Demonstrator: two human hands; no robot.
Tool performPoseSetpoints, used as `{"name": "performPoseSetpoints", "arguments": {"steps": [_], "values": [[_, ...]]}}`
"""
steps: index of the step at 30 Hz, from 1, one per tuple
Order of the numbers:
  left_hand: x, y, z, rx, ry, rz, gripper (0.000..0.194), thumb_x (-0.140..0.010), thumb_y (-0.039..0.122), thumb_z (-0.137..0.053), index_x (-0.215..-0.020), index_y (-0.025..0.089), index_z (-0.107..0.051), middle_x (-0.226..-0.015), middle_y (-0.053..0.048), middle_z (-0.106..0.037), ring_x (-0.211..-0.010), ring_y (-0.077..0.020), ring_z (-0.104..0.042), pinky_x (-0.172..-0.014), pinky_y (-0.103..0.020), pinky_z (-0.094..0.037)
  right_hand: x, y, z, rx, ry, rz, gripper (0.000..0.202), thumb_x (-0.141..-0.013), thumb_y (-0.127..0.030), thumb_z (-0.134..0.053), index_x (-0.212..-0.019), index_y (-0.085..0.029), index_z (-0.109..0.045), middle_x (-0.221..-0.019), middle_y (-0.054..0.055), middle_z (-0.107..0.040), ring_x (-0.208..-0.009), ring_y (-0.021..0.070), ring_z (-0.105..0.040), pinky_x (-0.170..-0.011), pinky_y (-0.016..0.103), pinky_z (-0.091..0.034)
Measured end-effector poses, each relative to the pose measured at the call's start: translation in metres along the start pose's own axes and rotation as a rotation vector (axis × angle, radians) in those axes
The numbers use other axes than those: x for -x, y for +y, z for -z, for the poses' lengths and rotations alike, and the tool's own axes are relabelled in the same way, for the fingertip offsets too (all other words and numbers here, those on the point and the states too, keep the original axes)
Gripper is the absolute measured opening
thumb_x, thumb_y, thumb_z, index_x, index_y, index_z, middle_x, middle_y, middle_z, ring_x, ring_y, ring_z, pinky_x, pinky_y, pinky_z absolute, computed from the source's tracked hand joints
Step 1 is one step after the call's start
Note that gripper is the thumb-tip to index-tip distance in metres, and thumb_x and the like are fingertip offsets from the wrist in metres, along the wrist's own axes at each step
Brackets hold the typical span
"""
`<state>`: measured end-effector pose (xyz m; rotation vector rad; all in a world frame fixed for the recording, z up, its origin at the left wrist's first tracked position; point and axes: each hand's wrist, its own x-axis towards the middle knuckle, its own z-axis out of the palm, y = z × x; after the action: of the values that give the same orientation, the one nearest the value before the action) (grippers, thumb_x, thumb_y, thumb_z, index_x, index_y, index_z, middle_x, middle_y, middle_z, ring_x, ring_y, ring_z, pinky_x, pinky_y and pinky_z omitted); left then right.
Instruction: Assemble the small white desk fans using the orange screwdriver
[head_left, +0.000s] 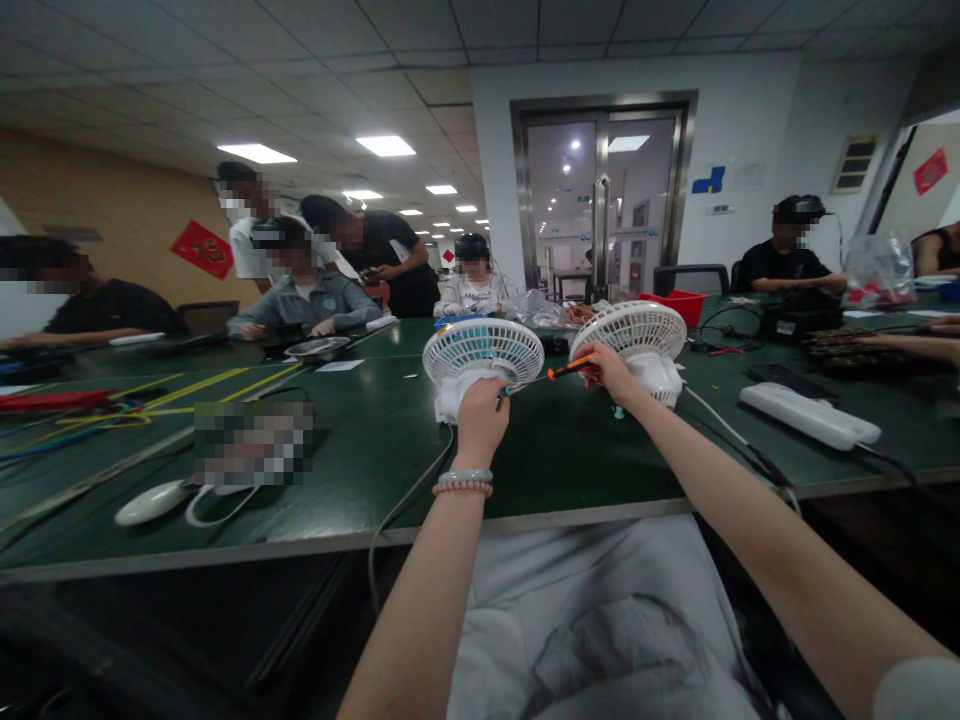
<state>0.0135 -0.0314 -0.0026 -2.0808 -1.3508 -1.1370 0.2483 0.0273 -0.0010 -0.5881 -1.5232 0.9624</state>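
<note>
My right hand (611,372) is closed round an orange-and-black screwdriver (574,366), its shaft pointing left toward my left hand. Closed at the back of the left white fan (484,348), my left hand (482,412) has a small teal part (505,392) at its fingertips. The screwdriver's tip is at or close to that part; contact is too small to make out. Just behind my right hand stands a second white fan (634,335), with a small teal piece (618,411) below it.
A white power strip (810,415) lies at the right on the green table (570,480). Fan cords run over the front edge. Colored wires (180,395) and a white oval object (152,502) lie left. A red bin (679,305) stands behind the fans. Several people work around the table.
</note>
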Motion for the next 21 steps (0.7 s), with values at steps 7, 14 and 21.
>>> {"name": "performPoseSetpoints", "arguments": {"steps": [7, 14, 21], "values": [[0.0003, -0.0018, -0.0013, -0.006, 0.009, -0.020, 0.024, -0.075, 0.013, -0.046, -0.094, 0.017, -0.059, -0.097, -0.006, -0.063, -0.095, -0.0194, -0.054, -0.091, -0.034, -0.041, 0.0025, -0.0024, -0.0019, 0.046, -0.005, 0.043, 0.026, -0.080, -0.045, -0.042, -0.084, -0.020, -0.046, -0.049, -0.008, -0.038, -0.040, 0.0078, -0.037, -0.043, 0.023, -0.036], [0.0001, -0.0016, -0.0010, 0.002, 0.001, -0.005, 0.024, -0.075, 0.014, -0.046, -0.095, 0.018, -0.059, -0.098, -0.006, -0.063, -0.096, -0.0202, -0.054, -0.092, -0.035, -0.041, 0.0040, -0.0063, -0.0021, 0.036, -0.031, 0.000, 0.025, -0.079, -0.046, -0.042, -0.078, -0.021, -0.044, -0.047, -0.008, -0.037, -0.039, 0.0076, -0.036, -0.042, 0.023, -0.035], [0.0003, 0.0000, -0.0006, 0.025, -0.001, -0.004, 0.031, -0.076, 0.013, -0.044, -0.103, 0.019, -0.059, -0.101, -0.006, -0.063, -0.098, -0.0194, -0.053, -0.092, -0.035, -0.041, -0.0006, 0.0014, 0.0017, 0.003, -0.008, -0.021, 0.015, -0.071, -0.030, -0.042, -0.082, -0.020, -0.045, -0.053, -0.006, -0.043, -0.045, 0.0094, -0.042, -0.043, 0.023, -0.040]]}}
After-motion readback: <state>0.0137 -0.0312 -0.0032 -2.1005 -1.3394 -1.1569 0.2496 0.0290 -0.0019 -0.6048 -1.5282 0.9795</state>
